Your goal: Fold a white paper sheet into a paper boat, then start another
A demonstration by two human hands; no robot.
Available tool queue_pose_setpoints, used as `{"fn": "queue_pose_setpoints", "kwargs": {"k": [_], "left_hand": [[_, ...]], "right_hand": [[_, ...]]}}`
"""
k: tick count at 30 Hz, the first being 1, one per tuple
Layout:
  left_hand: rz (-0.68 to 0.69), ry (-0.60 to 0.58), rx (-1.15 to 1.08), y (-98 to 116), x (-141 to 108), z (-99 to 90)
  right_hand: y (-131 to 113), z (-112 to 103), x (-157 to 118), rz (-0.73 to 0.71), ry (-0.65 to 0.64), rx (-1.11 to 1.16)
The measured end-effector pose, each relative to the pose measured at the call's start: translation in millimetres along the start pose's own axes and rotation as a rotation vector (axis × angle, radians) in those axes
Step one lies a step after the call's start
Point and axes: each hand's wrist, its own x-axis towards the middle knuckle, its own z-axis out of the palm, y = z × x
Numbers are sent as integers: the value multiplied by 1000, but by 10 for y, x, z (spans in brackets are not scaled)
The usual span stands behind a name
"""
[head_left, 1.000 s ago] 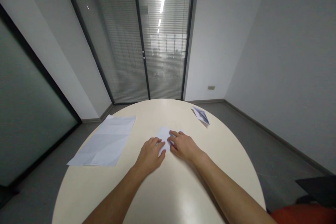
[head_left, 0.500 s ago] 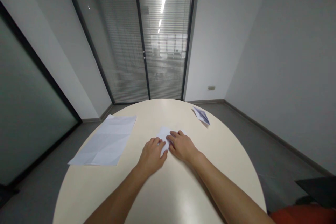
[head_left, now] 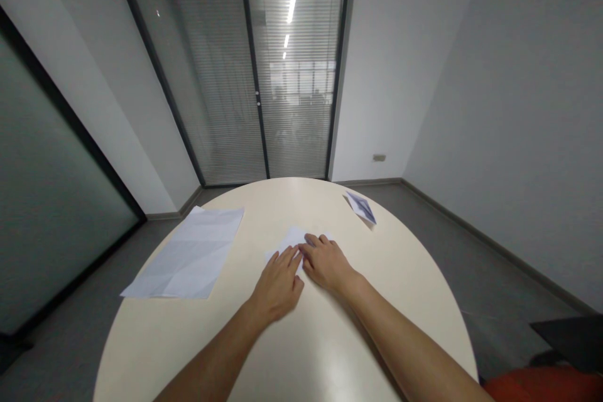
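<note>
A small piece of white paper lies flat on the round cream table, partly hidden under both hands. My left hand rests on its near left part with the fingers stretched forward and apart. My right hand presses on its right part, fingers extended and slightly bent. The index fingers of both hands nearly meet over the middle of the paper. Neither hand is wrapped around anything. What folds the paper has beneath the fingers I cannot make out.
A large creased white sheet lies at the table's left edge. A folded paper piece stands near the far right edge. Beyond the table is a glass door with blinds. A red seat is at the lower right.
My left hand has turned and its fingers have straightened forward, sliding towards the right index finger. More paper shows on the left of the fingers. My right hand has hardly moved.
</note>
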Motion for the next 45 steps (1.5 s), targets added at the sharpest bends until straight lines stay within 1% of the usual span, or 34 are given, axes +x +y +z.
{"fn": "queue_pose_setpoints", "kwargs": {"k": [4,10,14,21,25,30,37,45], "left_hand": [[-45,5,43,31,-2,-6],[-151,5,142,158,21,-21],[-194,-2,210,236,20,-77],[-281,-1,254,343,6,-190],[-301,-23,278,386,6,-247],[-319,-40,305,402,5,-298],[-295,-56,332,371,-17,-319],[-377,-114,341,354,-27,-376]], "right_hand": [[-22,-27,-17,14,-23,-21],[-67,-38,-32,32,-52,-45],[-65,-22,-20,52,-83,-32],[-75,-4,-9,76,-71,-50],[-86,-15,-11,81,-81,-59],[-100,-32,-20,87,-92,-60],[-95,-43,-26,85,-88,-54],[-70,-21,-35,82,-71,-45]]}}
